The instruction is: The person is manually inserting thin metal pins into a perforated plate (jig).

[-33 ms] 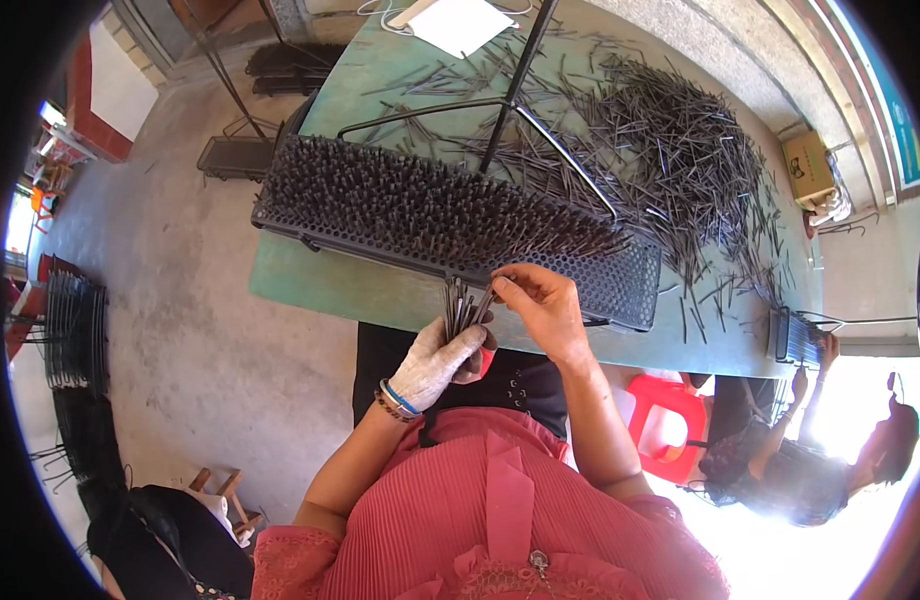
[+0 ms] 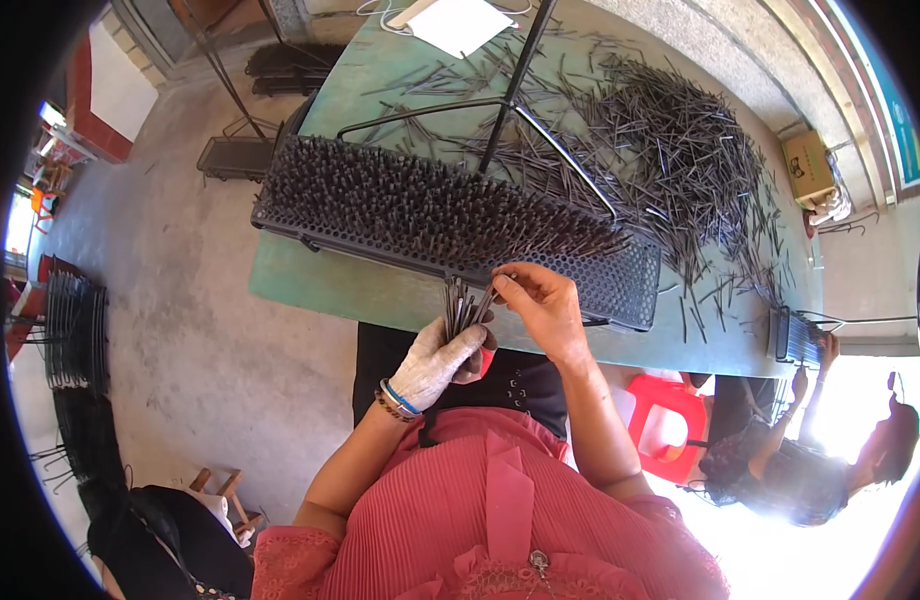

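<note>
My left hand (image 2: 430, 368), in a pale knitted glove with dark fingertips, is closed round a bundle of thin dark rods (image 2: 459, 306) that stick upward. My right hand (image 2: 546, 308) is bare; its thumb and forefinger pinch a thin dark rod at the right side of the bundle. Just beyond both hands lies a long black perforated rack (image 2: 625, 283). Many short dark rods (image 2: 400, 195) stand upright in its holes, packed across the left and middle. Toward its right end and along the near edge, bare holes show. A black metal handle frame (image 2: 510, 112) rises from the rack.
The rack rests on a green table (image 2: 310, 286). A big heap of loose rods (image 2: 675, 135) spreads behind it. Another person (image 2: 790, 460) works at a smaller rack (image 2: 798, 338) on the right, near a red stool (image 2: 668, 428). More black racks (image 2: 238, 157) stand at left.
</note>
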### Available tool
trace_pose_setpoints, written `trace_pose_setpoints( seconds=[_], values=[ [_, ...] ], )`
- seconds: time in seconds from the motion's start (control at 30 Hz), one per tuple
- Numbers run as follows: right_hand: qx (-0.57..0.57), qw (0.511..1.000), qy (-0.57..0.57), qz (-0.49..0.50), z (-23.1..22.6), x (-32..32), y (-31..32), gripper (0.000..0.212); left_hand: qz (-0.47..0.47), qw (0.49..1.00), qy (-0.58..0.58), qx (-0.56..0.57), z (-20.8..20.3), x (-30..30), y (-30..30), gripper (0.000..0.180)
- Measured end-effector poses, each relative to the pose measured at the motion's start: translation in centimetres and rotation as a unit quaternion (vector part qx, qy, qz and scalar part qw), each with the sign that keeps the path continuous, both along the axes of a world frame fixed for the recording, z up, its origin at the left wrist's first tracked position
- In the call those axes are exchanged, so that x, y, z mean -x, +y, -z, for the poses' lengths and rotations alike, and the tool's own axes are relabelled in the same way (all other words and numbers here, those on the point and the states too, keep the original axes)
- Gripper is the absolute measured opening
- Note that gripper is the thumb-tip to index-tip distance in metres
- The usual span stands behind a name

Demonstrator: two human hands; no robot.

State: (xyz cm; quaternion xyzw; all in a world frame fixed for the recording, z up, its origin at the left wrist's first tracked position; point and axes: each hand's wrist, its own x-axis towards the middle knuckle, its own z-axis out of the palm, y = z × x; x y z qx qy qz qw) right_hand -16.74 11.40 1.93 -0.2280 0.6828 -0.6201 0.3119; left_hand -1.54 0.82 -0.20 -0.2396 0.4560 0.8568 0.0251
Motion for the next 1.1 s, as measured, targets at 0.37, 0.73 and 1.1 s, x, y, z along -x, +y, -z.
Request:
trace_pose_setpoints(
  seconds=[0.37, 0.73, 1.1],
  values=[
    [0.075, 0.982, -0.149, 0.086, 0.6, 1.0, 2.1, 0.022, 0.044, 0.999, 0.003, 0.02, -1.3, 0.8, 0.0, 0.033],
    [0.086, 0.983, -0.082, 0.141, 0.3, 2.0, 4.7, 0.019, 0.032, 0.998, -0.008, -0.051, -0.1, 2.7, 2.1, 0.036],
    [0.055, 0.961, 0.219, 0.16, -0.4, 6.0, 2.0, 0.016, 0.036, 0.999, -0.031, -0.02, 0.2, 3.9, 2.4, 0.038]
  ],
)
